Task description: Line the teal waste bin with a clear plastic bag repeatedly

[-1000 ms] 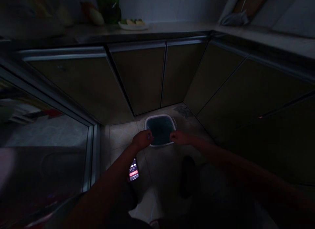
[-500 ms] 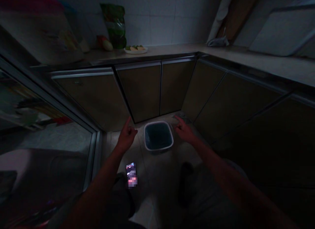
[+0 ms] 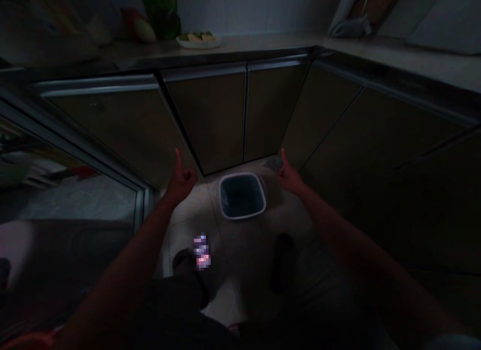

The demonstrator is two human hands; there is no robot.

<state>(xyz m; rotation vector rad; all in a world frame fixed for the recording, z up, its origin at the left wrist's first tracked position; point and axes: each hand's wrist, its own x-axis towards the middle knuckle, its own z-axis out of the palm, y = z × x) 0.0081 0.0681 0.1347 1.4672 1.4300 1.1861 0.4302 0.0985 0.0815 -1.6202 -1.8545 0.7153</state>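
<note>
A square plastic basin (image 3: 242, 195) with a white rim and dark bluish inside stands on the tiled floor (image 3: 229, 300), in the corner below the cabinets. My left hand (image 3: 182, 182) is up beside its left side, and my right hand (image 3: 291, 179) is up beside its right side. Neither hand touches the basin. Both hold nothing, with the fingers curled and one digit raised. A phone (image 3: 202, 252) lies on the floor nearer me, its screen blurred out.
Dark cabinet doors (image 3: 206, 114) line both walls under a countertop (image 3: 240, 46). On the counter stand a plate of food (image 3: 198, 40) and a green bag (image 3: 161, 14). A metal-framed glass panel (image 3: 139, 209) stands at the left. A dark shoe (image 3: 283, 262) shows below.
Both hands have left the basin's rim and moved outward and forward to either side of it. Their fingers have curled, with one digit raised. The basin stays in place.
</note>
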